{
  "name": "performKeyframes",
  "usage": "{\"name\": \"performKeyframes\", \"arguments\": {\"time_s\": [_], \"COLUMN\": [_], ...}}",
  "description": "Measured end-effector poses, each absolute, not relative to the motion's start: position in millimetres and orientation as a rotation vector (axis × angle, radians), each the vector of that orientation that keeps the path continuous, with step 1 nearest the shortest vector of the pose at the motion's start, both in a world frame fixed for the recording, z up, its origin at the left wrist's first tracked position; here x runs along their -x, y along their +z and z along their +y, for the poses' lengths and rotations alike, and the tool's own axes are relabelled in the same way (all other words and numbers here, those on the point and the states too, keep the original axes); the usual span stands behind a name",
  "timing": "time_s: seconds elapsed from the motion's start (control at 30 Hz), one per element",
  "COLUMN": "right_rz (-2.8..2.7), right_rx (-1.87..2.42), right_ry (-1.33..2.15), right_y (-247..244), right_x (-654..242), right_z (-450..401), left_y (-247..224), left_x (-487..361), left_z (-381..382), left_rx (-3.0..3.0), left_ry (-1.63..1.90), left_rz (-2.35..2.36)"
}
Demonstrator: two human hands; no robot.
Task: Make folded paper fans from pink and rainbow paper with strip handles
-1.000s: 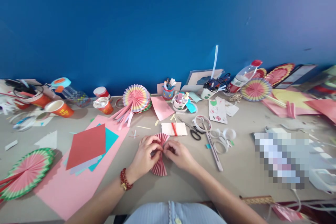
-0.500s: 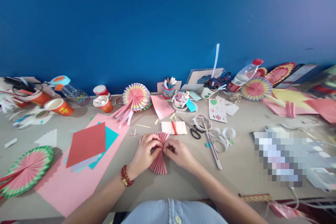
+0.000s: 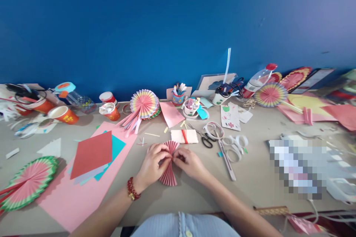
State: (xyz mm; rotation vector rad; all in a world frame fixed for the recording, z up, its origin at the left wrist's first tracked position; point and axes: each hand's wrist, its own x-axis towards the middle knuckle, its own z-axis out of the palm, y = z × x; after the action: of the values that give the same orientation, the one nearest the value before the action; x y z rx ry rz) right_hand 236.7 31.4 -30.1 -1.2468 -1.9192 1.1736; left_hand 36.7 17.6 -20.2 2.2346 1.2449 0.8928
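Note:
A pleated pink paper fan (image 3: 168,174) is pinched at its narrow middle, its folds spreading above and below. My left hand (image 3: 155,163), with a beaded bracelet at the wrist, grips the fan's middle from the left. From the right, my right hand (image 3: 190,162) closes thumb and fingers on the same spot. The fingertips nearly meet and hide the fan's centre. Just beyond the hands lies a white card wound with red thread (image 3: 184,136). Black-handled scissors (image 3: 206,141) rest to its right, near a utility knife (image 3: 227,161).
Stacked coloured paper (image 3: 91,153) lies on a large pink sheet at left, beside a green-edged fan (image 3: 30,183). Paper cups (image 3: 63,114), a finished fan (image 3: 144,104) and a bottle (image 3: 260,81) line the blue wall. Tape rolls (image 3: 235,148) sit right of the knife.
Both hands stay at the fan's middle with almost no movement. The view has shifted very slightly.

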Motion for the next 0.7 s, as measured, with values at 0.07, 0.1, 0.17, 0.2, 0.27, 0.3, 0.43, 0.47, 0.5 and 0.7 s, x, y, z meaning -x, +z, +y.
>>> {"name": "performKeyframes", "arguments": {"time_s": [0.07,0.1,0.17,0.2,0.27,0.3,0.43,0.47,0.5,0.7], "right_rz": [-1.911,-1.909,-1.905,-1.905,-1.906,-1.907,-1.907,-1.907,-1.907,-1.902], "right_rx": [1.252,1.252,1.251,1.249,1.246,1.245,1.243,1.243,1.243,1.255], "right_ry": [1.177,1.18,1.185,1.186,1.186,1.186,1.184,1.181,1.178,1.179], "right_y": [-30.2,-30.3,-30.6,-30.7,-31.0,-31.3,-33.0,-33.6,-34.1,-35.5], "right_x": [-236.5,-236.3,-236.1,-235.9,-235.7,-235.7,-236.5,-236.8,-237.1,-237.4], "right_z": [31.3,31.2,31.2,31.2,31.1,31.1,31.2,31.3,31.4,31.7], "left_y": [-19.1,-18.7,-18.3,-18.4,-18.6,-18.7,-19.3,-19.7,-20.0,-21.6], "left_x": [-36.8,-37.1,-37.9,-38.4,-39.3,-39.7,-40.2,-40.0,-39.7,-36.1], "left_z": [16.8,16.4,15.8,15.6,15.1,15.0,15.2,15.6,16.0,18.6], "left_rx": [-2.252,-2.263,-2.278,-2.285,-2.307,-2.324,-2.383,-2.384,-2.377,-2.276], "left_ry": [0.87,0.855,0.834,0.831,0.822,0.819,0.832,0.843,0.853,0.88], "left_rz": [1.243,1.246,1.264,1.276,1.294,1.298,1.283,1.277,1.273,1.263]}}
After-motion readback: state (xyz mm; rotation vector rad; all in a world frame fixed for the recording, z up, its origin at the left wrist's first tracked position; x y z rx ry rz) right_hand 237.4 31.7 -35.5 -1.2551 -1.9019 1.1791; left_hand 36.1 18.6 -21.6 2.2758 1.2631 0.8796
